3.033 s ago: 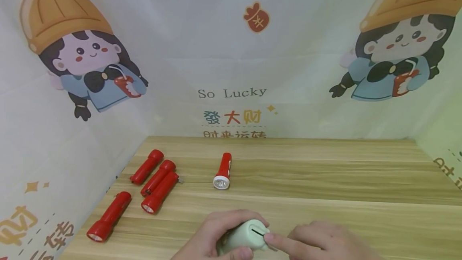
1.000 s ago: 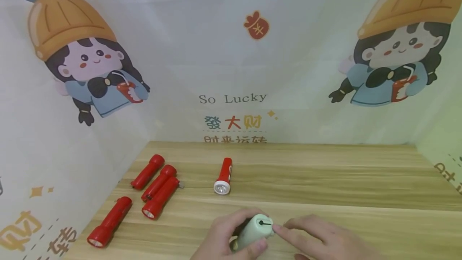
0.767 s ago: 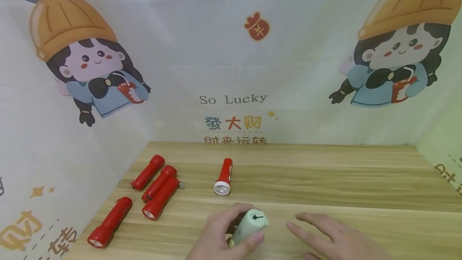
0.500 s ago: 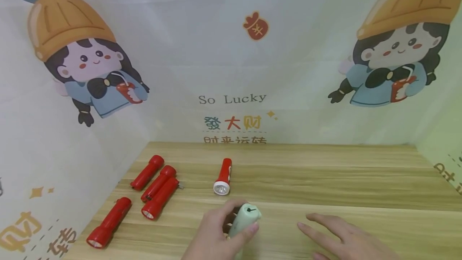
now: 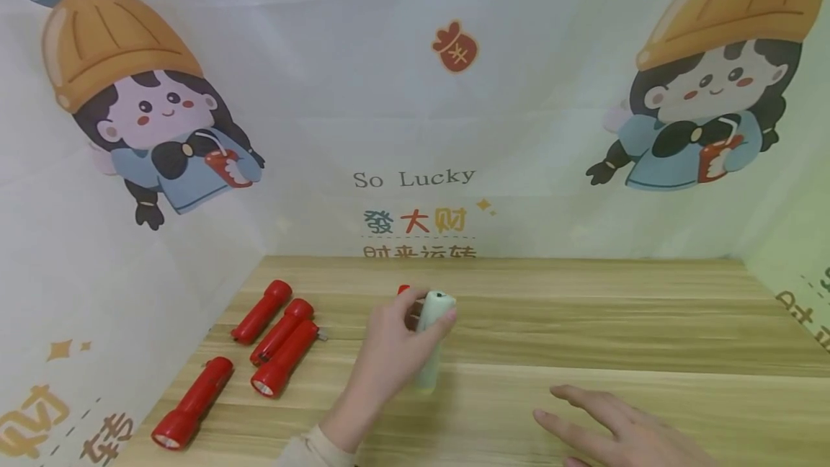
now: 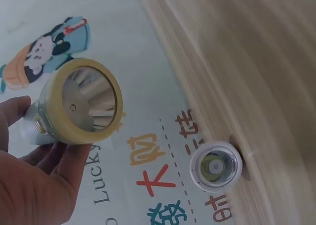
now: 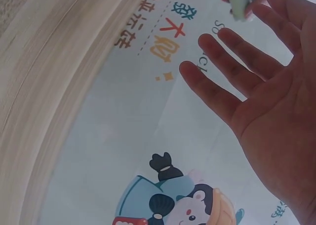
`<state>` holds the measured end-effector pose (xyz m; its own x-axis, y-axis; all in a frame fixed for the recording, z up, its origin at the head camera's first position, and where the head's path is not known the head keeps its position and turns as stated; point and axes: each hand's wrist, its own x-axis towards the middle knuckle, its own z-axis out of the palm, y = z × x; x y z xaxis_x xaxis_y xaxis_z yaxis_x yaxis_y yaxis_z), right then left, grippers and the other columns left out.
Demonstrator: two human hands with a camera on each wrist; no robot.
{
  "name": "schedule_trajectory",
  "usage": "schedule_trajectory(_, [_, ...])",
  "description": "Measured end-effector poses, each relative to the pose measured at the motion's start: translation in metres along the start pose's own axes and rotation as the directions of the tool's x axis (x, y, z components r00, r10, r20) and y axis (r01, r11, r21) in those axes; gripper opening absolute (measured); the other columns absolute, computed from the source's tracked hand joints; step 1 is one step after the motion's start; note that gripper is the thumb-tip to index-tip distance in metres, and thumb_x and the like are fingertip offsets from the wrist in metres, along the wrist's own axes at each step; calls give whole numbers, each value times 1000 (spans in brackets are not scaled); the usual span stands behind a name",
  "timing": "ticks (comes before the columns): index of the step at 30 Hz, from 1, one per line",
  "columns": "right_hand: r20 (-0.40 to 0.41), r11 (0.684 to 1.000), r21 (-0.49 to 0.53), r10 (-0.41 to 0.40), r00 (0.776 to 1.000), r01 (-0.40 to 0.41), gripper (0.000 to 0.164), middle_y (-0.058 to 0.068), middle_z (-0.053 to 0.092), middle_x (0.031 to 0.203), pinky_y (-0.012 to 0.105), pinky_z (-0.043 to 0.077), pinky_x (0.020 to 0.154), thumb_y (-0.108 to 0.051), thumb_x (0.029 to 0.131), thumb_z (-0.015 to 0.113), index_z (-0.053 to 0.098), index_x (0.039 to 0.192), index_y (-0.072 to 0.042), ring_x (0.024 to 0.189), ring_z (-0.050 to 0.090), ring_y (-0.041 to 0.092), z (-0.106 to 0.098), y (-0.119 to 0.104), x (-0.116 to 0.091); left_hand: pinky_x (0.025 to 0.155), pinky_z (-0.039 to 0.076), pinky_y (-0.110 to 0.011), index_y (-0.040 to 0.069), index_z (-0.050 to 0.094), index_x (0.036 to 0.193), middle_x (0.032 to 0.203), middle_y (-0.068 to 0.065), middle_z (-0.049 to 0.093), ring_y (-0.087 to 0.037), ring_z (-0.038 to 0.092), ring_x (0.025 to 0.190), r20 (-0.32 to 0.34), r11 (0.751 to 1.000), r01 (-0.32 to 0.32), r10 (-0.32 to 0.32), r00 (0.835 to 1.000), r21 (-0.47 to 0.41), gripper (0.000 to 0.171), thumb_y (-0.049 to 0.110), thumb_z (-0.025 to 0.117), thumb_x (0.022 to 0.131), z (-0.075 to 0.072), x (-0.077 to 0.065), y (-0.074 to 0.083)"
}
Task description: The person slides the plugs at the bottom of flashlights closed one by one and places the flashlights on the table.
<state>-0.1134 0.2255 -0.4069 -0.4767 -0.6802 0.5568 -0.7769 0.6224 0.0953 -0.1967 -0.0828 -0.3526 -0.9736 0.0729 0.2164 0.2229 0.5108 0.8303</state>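
Note:
A pale green flashlight point(image 5: 428, 366) is gripped by my left hand point(image 5: 392, 341), thumb on one side and fingers round the other. It stands nearly upright, tail end up. In the left wrist view its wide head with a yellow rim point(image 6: 64, 104) and a reflector shows. Just behind the left hand, a red flashlight point(image 5: 403, 288) is mostly hidden in the head view; its white-rimmed lens point(image 6: 216, 166) appears in the left wrist view. My right hand point(image 5: 612, 427) holds nothing, its fingers point(image 7: 212, 86) extended and spread over the front right of the table.
Several red flashlights point(image 5: 285, 359) lie on the left of the wooden table point(image 5: 583, 316), one of them point(image 5: 193, 403) nearer the front. A printed white cloth point(image 5: 311, 114) closes off the back and both sides.
The right fingertip has left the green flashlight's tail end, and that hand drew back to the right. My left hand carried the green flashlight forward and tilted it more upright, covering the middle red flashlight.

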Motion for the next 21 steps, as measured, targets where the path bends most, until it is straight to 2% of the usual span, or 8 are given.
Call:
schedule_trajectory(5, [12, 1000, 6, -4, 1000, 4, 58, 0, 67, 140, 22, 59, 69, -50, 99, 72, 56, 153, -38, 102, 74, 14, 0, 0, 1, 66, 59, -31, 18, 73, 130, 105, -6, 75, -19, 67, 83, -79, 999, 5, -1, 997, 48, 49, 49, 80, 92, 6, 31, -1])
schedule_trajectory(8, [11, 1000, 8, -12, 1000, 12, 57, 0, 66, 141, 23, 59, 69, -50, 99, 72, 56, 153, -38, 102, 74, 15, -1, 1, 2, 59, 59, -30, 16, 72, 132, 101, -6, 74, -17, 66, 75, -89, 991, 31, -19, 996, 132, 53, 52, 78, 93, 11, 47, 0])
schedule_trajectory(10, [1, 1000, 6, -23, 1000, 23, 57, 0, 66, 142, 22, 58, 69, -50, 99, 71, 56, 153, -38, 101, 74, 14, -1, 1, 2, 54, 56, -29, 11, 73, 127, 94, -6, 74, -15, 64, 66, -87, 975, 35, -16, 996, 219, 52, 51, 76, 95, 14, 57, 0])
schedule_trajectory(13, [2, 999, 16, -30, 1000, 30, 57, 0, 66, 142, 20, 57, 68, -50, 100, 71, 56, 153, -38, 101, 74, 14, -1, 1, 3, 50, 52, -28, 6, 71, 108, 83, -6, 69, -15, 59, 59, -65, 933, 36, -14, 998, 358, 43, 48, 74, 98, 19, 72, -2])
schedule_trajectory(16, [23, 999, 32, -25, 999, 24, 59, 1, 65, 143, 21, 57, 68, -51, 98, 72, 56, 153, -37, 102, 74, 15, 1, 2, 1, 50, 48, -28, 10, 64, 84, 71, -2, 60, -14, 53, 56, -20, 878, 19, -11, 1000, 478, 37, 42, 73, 100, 25, 87, -9])
schedule_trajectory(19, [65, 998, 60, -9, 998, 5, 65, 2, 63, 145, 23, 58, 68, -53, 96, 75, 54, 155, -38, 104, 74, 16, 3, 3, -2, 55, 50, -29, 11, 64, 76, 69, -1, 61, -13, 54, 56, 37, 815, -14, -9, 999, 579, 37, 36, 73, 101, 34, 100, -16])
schedule_trajectory(21, [87, 997, 76, 0, 996, -7, 67, 2, 62, 147, 24, 58, 68, -54, 94, 76, 53, 155, -38, 106, 73, 17, 4, 4, -4, 60, 54, -30, 9, 69, 80, 73, -2, 68, -14, 58, 58, 66, 775, -29, -16, 998, 631, 33, 34, 74, 101, 40, 105, -20])
